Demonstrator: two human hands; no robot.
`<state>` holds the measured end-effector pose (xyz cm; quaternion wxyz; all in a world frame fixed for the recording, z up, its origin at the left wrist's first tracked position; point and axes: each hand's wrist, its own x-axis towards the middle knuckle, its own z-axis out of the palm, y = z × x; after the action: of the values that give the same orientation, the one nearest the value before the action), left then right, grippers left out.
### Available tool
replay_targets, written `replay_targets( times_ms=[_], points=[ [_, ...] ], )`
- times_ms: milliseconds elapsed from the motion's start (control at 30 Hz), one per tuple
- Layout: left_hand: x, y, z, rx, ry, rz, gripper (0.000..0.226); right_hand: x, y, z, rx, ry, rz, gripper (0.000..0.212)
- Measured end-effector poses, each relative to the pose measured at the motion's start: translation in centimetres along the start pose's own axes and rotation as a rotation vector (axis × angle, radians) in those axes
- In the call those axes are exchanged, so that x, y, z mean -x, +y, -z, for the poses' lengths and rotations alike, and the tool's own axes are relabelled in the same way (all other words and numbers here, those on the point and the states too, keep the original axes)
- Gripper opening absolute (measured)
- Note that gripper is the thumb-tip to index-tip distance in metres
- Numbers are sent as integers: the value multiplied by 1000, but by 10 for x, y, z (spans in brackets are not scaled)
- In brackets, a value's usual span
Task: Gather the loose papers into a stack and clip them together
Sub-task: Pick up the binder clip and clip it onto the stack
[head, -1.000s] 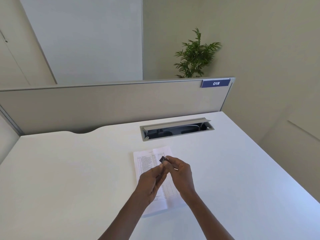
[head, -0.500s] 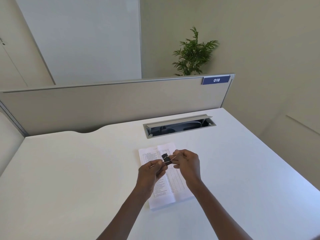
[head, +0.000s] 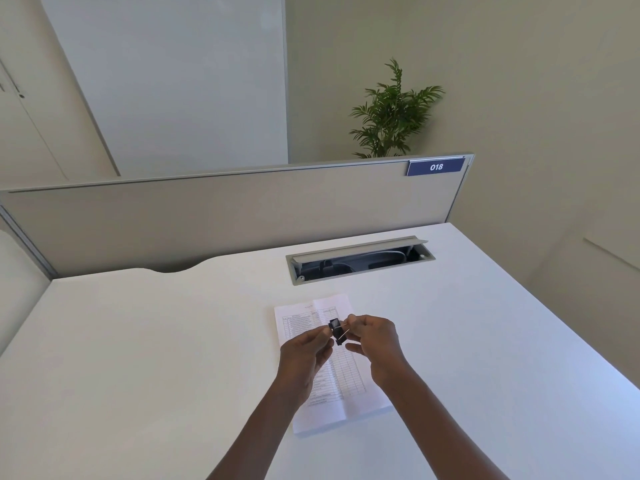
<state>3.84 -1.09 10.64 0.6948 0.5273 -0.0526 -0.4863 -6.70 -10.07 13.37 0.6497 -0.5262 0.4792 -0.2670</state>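
Papers (head: 346,386) on white desk (head: 138,358)

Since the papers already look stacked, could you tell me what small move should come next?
Probably lower the binder clip, which both the left hand and right hand hold above the paper stack, to the stack's far edge; nothing is clipped yet.

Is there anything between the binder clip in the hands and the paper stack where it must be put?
Nothing visible is in the way. Both the left hand and the right hand hold the binder clip just above the paper stack, whose far edge lies uncovered on the desk.
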Motion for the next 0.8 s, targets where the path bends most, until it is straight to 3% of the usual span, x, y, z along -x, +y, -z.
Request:
replay_targets(
  times_ms=[200, 300, 467, 667, 800],
  points=[
    [6, -4, -19, 5, -63, 9, 25, -8, 10, 10, 26, 61, 64, 18],
    [5, -9, -23, -45, -108, -35, 21, -13, 13, 13, 73, 58, 121, 16],
    [-7, -17, -22, -94, -21, -94, 20, -19, 8, 21, 66, -57, 152, 11],
    [-19, -23, -20, -129, -3, -104, 17, -40, 6, 34, -100, -300, 20, 29],
    [-29, -26, -17, -140, 41, -109, 17, -52, 11, 30, -102, -322, 2, 30]
  ],
)
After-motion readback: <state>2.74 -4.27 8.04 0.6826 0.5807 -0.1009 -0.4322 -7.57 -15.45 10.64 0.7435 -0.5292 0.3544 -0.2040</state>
